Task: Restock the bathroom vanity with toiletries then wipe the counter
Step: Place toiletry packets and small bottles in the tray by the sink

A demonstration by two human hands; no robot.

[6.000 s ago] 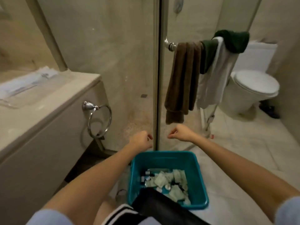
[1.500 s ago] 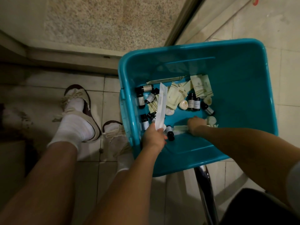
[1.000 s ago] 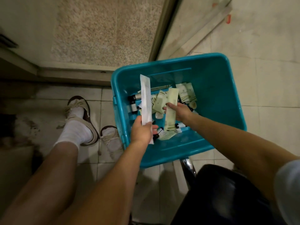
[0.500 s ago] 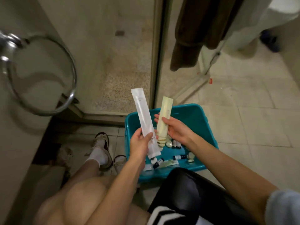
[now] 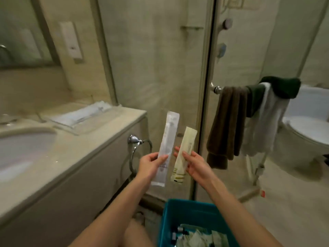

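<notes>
1. Left hand [image 5: 151,164] pinches long white plastic sachet [image 5: 168,136] low down; right hand [image 5: 195,166] pinches shorter cream sachet [image 5: 187,145]; both upright, just right of beige stone bench [image 5: 85,152].
2. We judge both light, floppy, slick: grip mid-length, flat.

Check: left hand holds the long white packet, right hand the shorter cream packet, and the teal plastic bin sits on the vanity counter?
No: head view shows the teal plastic bin low down beside the vanity, not on its counter. The rest holds.

Left hand [image 5: 151,165] and right hand [image 5: 196,168] were bare; left forearm [image 5: 115,207], right forearm [image 5: 236,207] unsleeved; bare thigh [image 5: 135,235] at bottom edge.
</notes>
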